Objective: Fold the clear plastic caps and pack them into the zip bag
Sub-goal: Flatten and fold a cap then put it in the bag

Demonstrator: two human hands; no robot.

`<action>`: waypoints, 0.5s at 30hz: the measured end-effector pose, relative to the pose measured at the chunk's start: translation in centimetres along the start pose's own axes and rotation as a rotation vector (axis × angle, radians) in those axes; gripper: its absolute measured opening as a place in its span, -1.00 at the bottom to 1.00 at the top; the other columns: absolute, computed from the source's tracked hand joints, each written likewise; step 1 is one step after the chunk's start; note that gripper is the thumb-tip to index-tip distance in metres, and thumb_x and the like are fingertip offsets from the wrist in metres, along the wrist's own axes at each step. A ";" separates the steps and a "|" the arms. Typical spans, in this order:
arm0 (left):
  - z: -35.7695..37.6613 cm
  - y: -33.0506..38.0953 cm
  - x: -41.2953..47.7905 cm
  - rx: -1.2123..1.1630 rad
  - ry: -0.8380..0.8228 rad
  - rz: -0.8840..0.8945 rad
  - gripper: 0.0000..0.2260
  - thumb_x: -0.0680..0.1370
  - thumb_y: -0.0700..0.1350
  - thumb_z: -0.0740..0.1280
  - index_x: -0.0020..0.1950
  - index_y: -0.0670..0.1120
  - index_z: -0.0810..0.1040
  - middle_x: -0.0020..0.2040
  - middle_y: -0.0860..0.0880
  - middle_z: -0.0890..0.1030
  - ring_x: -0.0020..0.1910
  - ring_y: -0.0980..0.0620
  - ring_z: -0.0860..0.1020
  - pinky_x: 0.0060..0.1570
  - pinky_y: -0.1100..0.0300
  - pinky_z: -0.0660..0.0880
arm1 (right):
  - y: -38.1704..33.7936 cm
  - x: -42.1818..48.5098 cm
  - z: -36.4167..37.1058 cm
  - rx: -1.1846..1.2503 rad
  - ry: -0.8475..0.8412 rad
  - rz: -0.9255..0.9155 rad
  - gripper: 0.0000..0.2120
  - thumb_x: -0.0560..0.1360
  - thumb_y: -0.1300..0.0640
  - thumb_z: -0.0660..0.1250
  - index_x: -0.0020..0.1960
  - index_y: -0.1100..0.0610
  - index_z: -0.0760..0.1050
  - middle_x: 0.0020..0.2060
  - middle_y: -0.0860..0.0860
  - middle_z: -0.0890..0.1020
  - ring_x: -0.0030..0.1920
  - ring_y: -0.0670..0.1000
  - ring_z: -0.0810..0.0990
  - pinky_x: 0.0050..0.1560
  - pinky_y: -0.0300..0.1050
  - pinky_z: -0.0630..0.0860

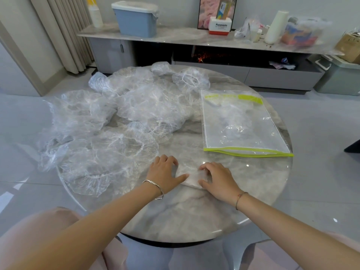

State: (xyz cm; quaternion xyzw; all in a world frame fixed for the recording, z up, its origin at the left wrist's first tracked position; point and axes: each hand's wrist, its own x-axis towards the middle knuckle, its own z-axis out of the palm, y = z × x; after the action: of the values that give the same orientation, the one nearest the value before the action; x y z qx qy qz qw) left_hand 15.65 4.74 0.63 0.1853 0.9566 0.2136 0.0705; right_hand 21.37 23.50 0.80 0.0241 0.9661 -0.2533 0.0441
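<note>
A small folded clear plastic cap (191,178) lies flat on the round marble table (194,215), near its front. My left hand (165,172) presses on the cap's left side, and my right hand (218,179) presses on its right side. Several loose, crumpled clear caps (120,117) cover the table's left and far half. The zip bag (241,123), clear with lime-green edges, lies flat on the right of the table with some folded plastic inside it.
Beyond the table runs a low grey cabinet (194,38) carrying a blue bin (136,18), a Panasonic box (220,26) and other clutter. Curtains hang at the far left. A grey-green storage box (339,75) stands on the floor at the right.
</note>
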 end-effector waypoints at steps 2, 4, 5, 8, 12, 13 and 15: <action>-0.4 0.2 0.2 -0.013 -0.042 -0.004 -0.56 0.40 0.31 0.32 0.10 0.04 0.47 0.07 0.04 0.41 0.11 0.01 0.36 0.19 0.20 0.29 | 0.0 0.2 -0.3 0.098 -0.028 0.025 -0.85 0.41 0.12 0.41 -0.07 -0.03 0.48 -0.19 -0.10 0.54 -0.10 -0.06 0.47 0.04 -0.18 0.35; -0.9 0.4 0.3 -0.142 -0.071 -0.028 -0.58 0.39 0.27 0.37 0.08 0.03 0.48 0.07 0.06 0.43 0.13 0.04 0.35 0.20 0.19 0.30 | 0.0 0.2 -0.7 0.367 -0.001 0.115 -0.79 0.38 0.22 0.46 -0.21 -0.02 0.47 -0.30 -0.09 0.53 -0.25 -0.09 0.47 -0.12 -0.28 0.42; -1.1 0.8 0.5 -0.270 -0.082 -0.060 -0.58 0.38 0.24 0.41 0.10 0.02 0.48 0.07 0.07 0.46 0.13 0.06 0.38 0.19 0.19 0.34 | 0.1 0.3 -1.1 0.528 0.025 0.170 -0.78 0.38 0.27 0.48 -0.22 0.01 0.49 -0.31 -0.06 0.52 -0.28 -0.09 0.46 -0.21 -0.34 0.40; -1.9 2.3 1.1 -0.730 -0.133 -0.187 -0.63 0.40 0.10 0.46 0.09 -0.04 0.50 0.02 0.02 0.60 0.02 0.09 0.57 0.08 0.19 0.50 | 0.2 0.4 -3.1 0.897 0.066 0.267 -0.85 0.40 0.32 0.46 -0.12 0.15 0.53 -0.23 0.04 0.55 -0.28 -0.12 0.47 -0.30 -0.42 0.39; -2.0 5.0 2.0 -1.024 -0.169 -0.184 -0.87 0.50 -0.09 0.40 -0.04 -0.13 0.55 -0.20 -0.04 0.65 -0.24 0.12 0.64 -0.12 0.26 0.55 | 1.0 0.0 -5.1 0.956 -0.037 0.249 -0.80 0.40 0.28 0.46 0.01 0.25 0.58 -0.07 0.12 0.67 -0.16 -0.13 0.58 -0.10 -0.35 0.49; -1.8 5.8 2.6 -1.035 -0.180 -0.174 -0.90 0.51 -0.10 0.38 -0.07 -0.13 0.57 -0.25 -0.01 0.65 -0.28 0.14 0.64 -0.13 0.27 0.55 | 1.5 0.0 -5.4 0.931 -0.051 0.263 -0.74 0.39 0.25 0.48 0.06 0.26 0.58 0.00 0.15 0.67 -0.10 -0.08 0.59 -0.02 -0.28 0.48; -1.4 7.0 3.7 -1.033 -0.213 -0.150 -0.92 0.52 -0.11 0.37 -0.13 -0.10 0.58 -0.33 0.03 0.64 -0.31 0.17 0.63 -0.12 0.25 0.55 | 2.3 0.0 -6.0 0.913 -0.035 0.311 -0.67 0.38 0.22 0.49 0.11 0.23 0.55 0.08 0.14 0.64 -0.04 -0.05 0.59 0.00 -0.27 0.47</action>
State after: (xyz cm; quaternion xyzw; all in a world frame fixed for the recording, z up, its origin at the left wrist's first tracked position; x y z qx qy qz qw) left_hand 14.23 11.52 4.70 0.0781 0.7249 0.6313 0.2642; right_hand 21.10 28.41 4.91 0.1810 0.7401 -0.6424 0.0826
